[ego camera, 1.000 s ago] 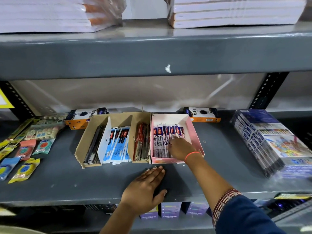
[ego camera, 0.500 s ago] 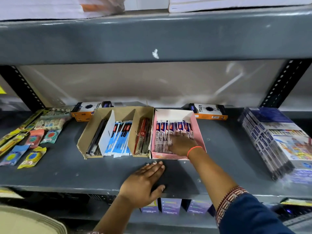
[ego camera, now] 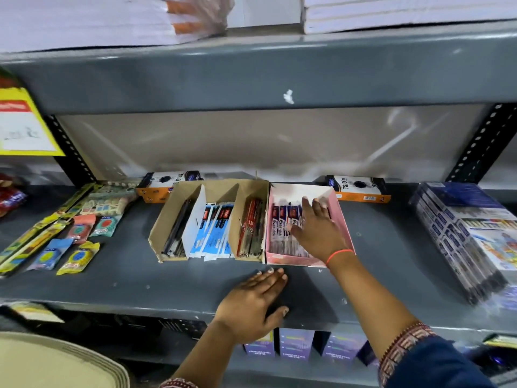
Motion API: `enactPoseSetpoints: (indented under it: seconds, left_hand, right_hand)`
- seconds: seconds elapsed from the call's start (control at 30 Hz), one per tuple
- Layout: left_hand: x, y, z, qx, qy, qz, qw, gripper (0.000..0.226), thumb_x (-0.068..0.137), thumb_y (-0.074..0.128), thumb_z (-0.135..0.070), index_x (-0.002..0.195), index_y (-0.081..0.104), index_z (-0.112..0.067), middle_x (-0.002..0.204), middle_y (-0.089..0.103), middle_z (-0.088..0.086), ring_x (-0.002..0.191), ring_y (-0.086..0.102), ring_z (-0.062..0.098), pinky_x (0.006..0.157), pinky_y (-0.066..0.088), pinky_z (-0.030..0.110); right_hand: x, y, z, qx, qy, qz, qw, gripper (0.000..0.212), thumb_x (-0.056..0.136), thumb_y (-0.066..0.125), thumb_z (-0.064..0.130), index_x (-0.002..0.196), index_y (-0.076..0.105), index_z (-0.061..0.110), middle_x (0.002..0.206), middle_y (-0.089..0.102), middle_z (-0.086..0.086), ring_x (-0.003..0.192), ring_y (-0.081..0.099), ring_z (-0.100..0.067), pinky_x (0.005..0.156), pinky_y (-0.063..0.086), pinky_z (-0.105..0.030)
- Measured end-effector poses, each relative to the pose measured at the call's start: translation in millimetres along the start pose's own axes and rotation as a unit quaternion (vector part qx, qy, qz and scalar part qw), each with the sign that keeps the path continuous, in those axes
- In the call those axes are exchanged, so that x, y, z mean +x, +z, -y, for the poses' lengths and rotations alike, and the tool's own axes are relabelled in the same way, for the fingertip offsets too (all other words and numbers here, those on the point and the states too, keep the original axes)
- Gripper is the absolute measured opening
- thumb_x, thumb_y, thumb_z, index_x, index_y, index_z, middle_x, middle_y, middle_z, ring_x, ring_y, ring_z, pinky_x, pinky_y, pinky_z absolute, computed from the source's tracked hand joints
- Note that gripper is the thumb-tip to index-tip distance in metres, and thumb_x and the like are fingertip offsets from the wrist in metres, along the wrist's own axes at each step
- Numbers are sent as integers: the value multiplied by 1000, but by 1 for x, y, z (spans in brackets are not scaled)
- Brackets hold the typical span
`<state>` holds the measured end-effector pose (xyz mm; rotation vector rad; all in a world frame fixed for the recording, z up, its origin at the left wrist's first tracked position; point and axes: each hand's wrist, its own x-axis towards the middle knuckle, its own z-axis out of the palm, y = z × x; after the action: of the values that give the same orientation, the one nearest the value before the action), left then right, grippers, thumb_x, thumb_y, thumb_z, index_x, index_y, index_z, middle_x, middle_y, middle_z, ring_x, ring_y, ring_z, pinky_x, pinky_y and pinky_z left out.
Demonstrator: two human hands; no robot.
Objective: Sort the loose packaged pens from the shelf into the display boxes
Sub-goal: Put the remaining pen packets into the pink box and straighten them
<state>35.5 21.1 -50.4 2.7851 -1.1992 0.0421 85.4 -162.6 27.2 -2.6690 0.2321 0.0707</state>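
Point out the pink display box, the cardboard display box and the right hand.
pink display box (ego camera: 342, 219): head view, on its right wall.
cardboard display box (ego camera: 163, 219): head view, on its left outer wall.
right hand (ego camera: 316, 231): head view, on the back of the hand.

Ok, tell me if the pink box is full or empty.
Partly full: pen packets line the pink box, its back bare. The right hand hides some.

pink box (ego camera: 342, 219); grey shelf (ego camera: 167, 287)

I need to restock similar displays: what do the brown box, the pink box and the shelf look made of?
Brown box: plain cardboard, matte, with raw bent edges. Pink box: thin printed card, white inside, likely coated. Shelf: probably painted metal, grey with a slight sheen and chipped specks.
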Motion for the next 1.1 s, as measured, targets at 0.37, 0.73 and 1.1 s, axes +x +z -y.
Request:
enactPoseSetpoints:
  seconds: [0.37,0.73,1.1]
  left_hand:
    - [-80,-15,80,-40,-131,-22,990,71,96,9,-56,119,62,-16,122,63,-1,109,59,13,95,40,28]
    - [-113,-8,129,-103,-168,-100,975,68,94,20,-55,117,64,-8,118,64,7,106,61,20,106,17,18]
    - [-110,0,131,-86,-149,-140,975,55,80,43,-47,112,67,-8,113,67,7,101,64,20,97,34,27]
  right_hand:
    - [-47,24,110,92,-132,-120,980,53,93,47,21,144,34,12,152,35,-12,141,33,-25,112,32,-33]
    - [-6,104,181,-73,17,99,992,45,95,34,9,138,35,-3,147,34,-22,135,36,-34,106,37,-42]
    - [-39,88,182,-87,-25,25,996,56,89,31,-7,144,23,-1,157,19,-15,145,22,-29,111,33,-39]
